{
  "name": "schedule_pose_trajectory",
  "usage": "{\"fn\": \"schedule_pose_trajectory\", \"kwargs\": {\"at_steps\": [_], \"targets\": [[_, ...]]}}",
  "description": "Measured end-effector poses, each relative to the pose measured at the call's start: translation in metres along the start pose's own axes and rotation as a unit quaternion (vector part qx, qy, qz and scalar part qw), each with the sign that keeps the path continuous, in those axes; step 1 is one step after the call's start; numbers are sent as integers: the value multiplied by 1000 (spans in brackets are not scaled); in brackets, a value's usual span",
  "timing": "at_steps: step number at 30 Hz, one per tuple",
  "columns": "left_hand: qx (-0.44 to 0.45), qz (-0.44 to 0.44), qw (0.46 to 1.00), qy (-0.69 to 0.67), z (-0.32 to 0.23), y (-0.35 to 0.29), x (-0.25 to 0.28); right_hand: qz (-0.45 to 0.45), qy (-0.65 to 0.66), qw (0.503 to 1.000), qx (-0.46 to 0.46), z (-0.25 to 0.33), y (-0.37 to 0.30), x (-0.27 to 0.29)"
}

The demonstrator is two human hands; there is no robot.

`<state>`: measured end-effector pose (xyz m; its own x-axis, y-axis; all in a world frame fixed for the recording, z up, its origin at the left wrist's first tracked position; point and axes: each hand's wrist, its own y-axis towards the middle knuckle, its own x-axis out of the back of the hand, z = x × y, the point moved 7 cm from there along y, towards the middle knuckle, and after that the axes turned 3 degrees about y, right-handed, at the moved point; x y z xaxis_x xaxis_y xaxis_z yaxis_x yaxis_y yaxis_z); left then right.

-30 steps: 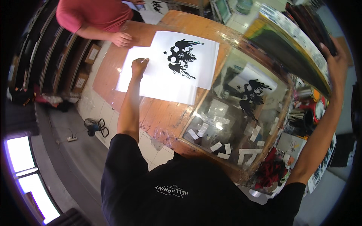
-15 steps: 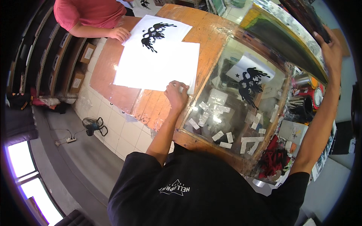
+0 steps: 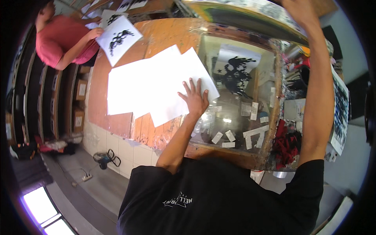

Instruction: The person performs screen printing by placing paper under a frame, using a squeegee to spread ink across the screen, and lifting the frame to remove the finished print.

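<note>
My left hand lies flat with its fingers spread on the rightmost of several overlapping blank white sheets, which reach from the wooden table onto the edge of the glass panel. On the glass, a sheet carries a black winged print. My right hand is raised at the top edge, beside a framed printing screen that stands tilted up. Its fingers are mostly cut off, so its grip is hidden. At the far left a co-worker's hand holds a white sheet with a black print.
Pale tape strips stick to the glass. Right of it are ink containers and a red and black rag. Dark shelves with cardboard boxes stand at the left. A small fan is on the floor.
The co-worker has lifted the printed sheet away to the far left. My left hand has spread open on the blank sheets, which now overlap the glass. My right hand appears higher, and the view has turned.
</note>
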<state>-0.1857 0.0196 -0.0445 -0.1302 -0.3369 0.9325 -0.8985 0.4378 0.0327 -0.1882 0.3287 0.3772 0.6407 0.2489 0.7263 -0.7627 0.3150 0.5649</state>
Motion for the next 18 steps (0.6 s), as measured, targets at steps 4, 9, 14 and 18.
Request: {"fn": "schedule_pose_trajectory", "kwargs": {"at_steps": [4,9,14,18], "targets": [[-129,5,991,19,-95,10,-38,0,14,1000,-24,-21,2,1],[-249,57,967,17,-178,18,-74,-48,-21,996,78,-27,10,-9],[-325,44,944,-23,-231,8,-82,11,-12,1000,22,-18,10,7],[-297,96,936,-166,-235,7,-80,27,-14,1000,6,-25,13,7]]}}
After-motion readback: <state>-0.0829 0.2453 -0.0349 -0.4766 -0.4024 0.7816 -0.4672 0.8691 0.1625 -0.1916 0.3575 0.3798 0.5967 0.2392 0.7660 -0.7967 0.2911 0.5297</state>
